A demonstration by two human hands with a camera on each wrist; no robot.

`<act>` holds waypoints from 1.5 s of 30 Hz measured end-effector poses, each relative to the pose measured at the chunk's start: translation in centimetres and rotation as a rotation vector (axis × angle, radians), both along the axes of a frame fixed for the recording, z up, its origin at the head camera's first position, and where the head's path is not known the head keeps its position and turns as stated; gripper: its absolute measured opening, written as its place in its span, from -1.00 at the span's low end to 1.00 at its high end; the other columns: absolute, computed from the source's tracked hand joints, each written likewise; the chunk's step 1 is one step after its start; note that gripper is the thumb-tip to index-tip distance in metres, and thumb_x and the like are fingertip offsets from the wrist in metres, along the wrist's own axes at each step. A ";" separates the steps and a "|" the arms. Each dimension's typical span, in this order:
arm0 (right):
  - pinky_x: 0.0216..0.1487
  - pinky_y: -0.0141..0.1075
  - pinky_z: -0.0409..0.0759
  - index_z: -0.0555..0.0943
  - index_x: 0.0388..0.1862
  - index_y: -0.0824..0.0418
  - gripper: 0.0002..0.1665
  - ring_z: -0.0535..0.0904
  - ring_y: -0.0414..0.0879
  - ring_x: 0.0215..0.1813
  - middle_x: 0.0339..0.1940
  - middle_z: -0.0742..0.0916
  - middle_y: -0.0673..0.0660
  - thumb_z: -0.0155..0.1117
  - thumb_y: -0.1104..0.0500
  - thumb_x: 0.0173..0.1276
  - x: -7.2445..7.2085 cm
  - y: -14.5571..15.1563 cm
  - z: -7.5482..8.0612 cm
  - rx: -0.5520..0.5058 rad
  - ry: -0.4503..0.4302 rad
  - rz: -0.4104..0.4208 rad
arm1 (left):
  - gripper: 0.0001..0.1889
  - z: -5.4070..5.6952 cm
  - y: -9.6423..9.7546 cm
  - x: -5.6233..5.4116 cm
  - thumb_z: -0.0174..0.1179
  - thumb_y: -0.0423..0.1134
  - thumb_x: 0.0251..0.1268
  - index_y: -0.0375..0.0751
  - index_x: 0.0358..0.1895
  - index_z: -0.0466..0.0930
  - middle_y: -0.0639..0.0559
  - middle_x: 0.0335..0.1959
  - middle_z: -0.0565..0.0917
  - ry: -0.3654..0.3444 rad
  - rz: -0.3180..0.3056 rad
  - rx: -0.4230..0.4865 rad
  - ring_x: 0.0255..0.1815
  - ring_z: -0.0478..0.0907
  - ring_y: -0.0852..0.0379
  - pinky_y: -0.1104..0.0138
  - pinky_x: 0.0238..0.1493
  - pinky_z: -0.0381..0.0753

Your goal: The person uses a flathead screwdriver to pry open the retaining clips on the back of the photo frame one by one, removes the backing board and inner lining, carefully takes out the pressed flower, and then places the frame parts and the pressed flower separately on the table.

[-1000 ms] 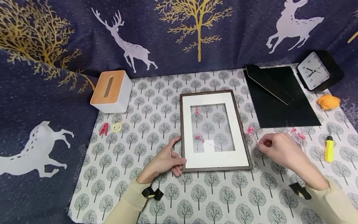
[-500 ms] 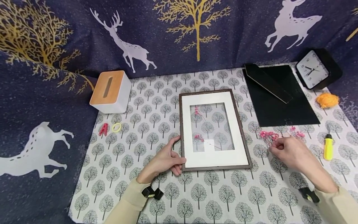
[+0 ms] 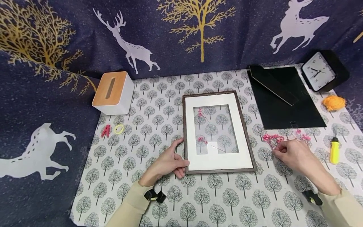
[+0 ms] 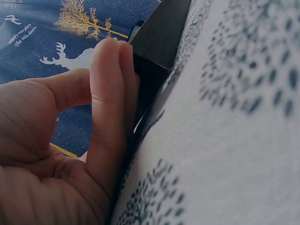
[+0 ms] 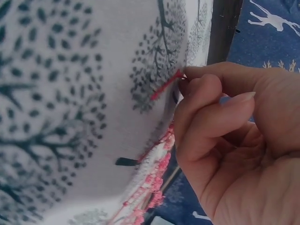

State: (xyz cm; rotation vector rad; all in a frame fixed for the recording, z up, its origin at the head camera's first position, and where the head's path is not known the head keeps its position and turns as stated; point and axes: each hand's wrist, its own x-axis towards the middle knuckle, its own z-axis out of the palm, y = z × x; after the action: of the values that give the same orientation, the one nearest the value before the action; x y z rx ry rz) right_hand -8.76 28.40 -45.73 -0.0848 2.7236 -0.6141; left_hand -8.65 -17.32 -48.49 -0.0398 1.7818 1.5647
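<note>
A brown picture frame point(image 3: 220, 171) with a white mat and a see-through middle lies on the table. In it are two pink dried flower sprigs, one upper point(image 3: 200, 113) and one lower point(image 3: 202, 140). My left hand point(image 3: 167, 162) grips the frame at its lower left side; in the left wrist view the fingers meet the frame's dark corner point(image 4: 157, 51). To the right of the frame, my right hand point(image 3: 295, 154) pinches the thin reddish stem point(image 5: 166, 86) of a sprig between thumb and fingertip. Pink blossoms point(image 3: 273, 138) lie just beyond those fingertips.
More pink flowers point(image 3: 303, 135) lie behind the right hand, by a black backing board point(image 3: 300, 110). Farther right are a clock point(image 3: 319, 72), orange yarn point(image 3: 334, 103) and a yellow-handled tool point(image 3: 334, 151). A tissue box point(image 3: 122, 101), red letter A point(image 3: 106, 130) and yellow ring point(image 3: 119, 129) stand left.
My right hand has moved right with a pink sprig, away from the frame, to beside the other blossoms; it has hardly moved in the last half second. The left hand and frame stay put.
</note>
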 end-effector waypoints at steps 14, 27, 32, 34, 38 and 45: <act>-0.36 -0.35 0.55 0.84 -0.11 0.23 -0.78 0.58 -0.14 -0.38 -0.39 0.83 0.02 0.46 0.08 0.52 -4.6 -7.1 4.5 -0.113 0.145 0.056 | 0.14 -0.2 -0.2 -0.2 0.41 -0.41 0.43 0.10 0.83 -0.23 -0.07 -0.50 0.73 0.006 -0.003 -0.013 -0.59 0.74 0.09 0.18 -0.43 0.95; -0.49 -0.41 0.54 0.83 -0.07 0.34 -0.82 0.57 -0.13 -0.47 -0.26 0.87 0.24 0.39 0.27 0.48 -11.1 -15.2 4.1 -0.206 0.100 0.221 | 0.13 -0.4 -0.2 -0.2 0.39 -0.41 0.44 0.08 0.83 -0.22 -0.06 -0.51 0.73 0.028 -0.012 0.007 -0.61 0.73 0.11 0.18 -0.45 0.94; -0.52 -0.42 0.53 0.84 -0.08 0.32 -0.83 0.53 -0.16 -0.52 -0.33 0.85 0.21 0.37 0.26 0.50 -12.8 -17.7 3.2 -0.210 0.026 0.254 | 0.14 -0.2 -0.2 -0.1 0.41 -0.41 0.43 0.13 0.83 -0.23 -0.07 -0.50 0.74 0.015 0.000 -0.010 -0.61 0.73 0.09 0.18 -0.44 0.94; -0.56 -0.44 0.46 0.85 -0.12 0.29 -0.83 0.47 -0.19 -0.55 -0.35 0.86 0.19 0.37 0.25 0.51 -13.4 -18.5 2.8 -0.200 0.000 0.267 | 0.14 -0.2 -0.2 -0.1 0.41 -0.41 0.42 0.14 0.83 -0.22 -0.07 -0.50 0.74 0.011 0.000 -0.010 -0.61 0.73 0.09 0.18 -0.44 0.94; -0.63 -0.47 0.30 0.80 -0.41 0.22 -0.74 0.34 -0.23 -0.61 -0.48 0.80 0.09 0.39 0.22 0.54 -14.2 -19.9 2.1 -0.155 -0.025 0.264 | 0.13 -0.1 -0.2 0.0 0.41 -0.41 0.43 0.09 0.83 -0.21 -0.07 -0.50 0.73 0.013 -0.002 0.002 -0.61 0.72 0.11 0.19 -0.45 0.94; -0.65 -0.48 0.31 0.74 -0.41 0.24 -0.72 0.33 -0.23 -0.62 -0.57 0.66 0.03 0.43 0.16 0.54 -14.6 -21.5 2.2 -0.072 -0.024 0.233 | 0.14 0.0 -0.2 0.0 0.42 -0.41 0.41 0.08 0.83 -0.20 -0.07 -0.50 0.73 0.002 0.002 0.000 -0.61 0.73 0.11 0.19 -0.46 0.94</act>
State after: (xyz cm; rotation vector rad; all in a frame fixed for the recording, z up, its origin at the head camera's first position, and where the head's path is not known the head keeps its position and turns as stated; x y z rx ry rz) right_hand -23.40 6.86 -43.56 -0.4029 2.6161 -0.6391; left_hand -8.62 -17.56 -48.52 -0.0397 1.7838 1.5674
